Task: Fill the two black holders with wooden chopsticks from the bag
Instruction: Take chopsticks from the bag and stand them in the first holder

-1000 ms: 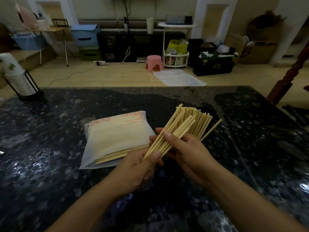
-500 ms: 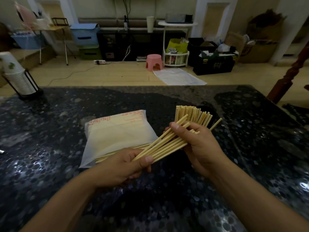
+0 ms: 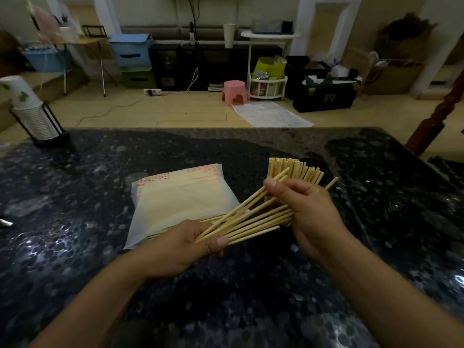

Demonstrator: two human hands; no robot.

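**Both hands on a fanned bunch of chopsticks, in front of a part-filled holder**

Left hand [image 3: 185, 247] gripped the near ends of a loose bunch of chopsticks [image 3: 251, 219], thumb curled over them. Right hand [image 3: 308, 212] pinched the same bunch further up, thumb on top and fingers wrapped under. The sticks fanned out between the two hands, probably being sorted or squared up so they would drop in as one bundle. They were held above the tabletop [image 3: 100, 247], just in front of the holder.

Bag [image 3: 180, 204] lay flat on the table to the left, open end toward the person, a few sticks poking out under the left hand; placed close for easy reach.

Standing chopsticks [image 3: 293, 169] showed behind the right hand, upright, so one black holder [image 3: 324, 169] looked already part loaded. Its body was mostly hidden by the hand and lost against the dark table; only a dark rim was visible. The second holder could not be made out. The stick count in hand was unclear.
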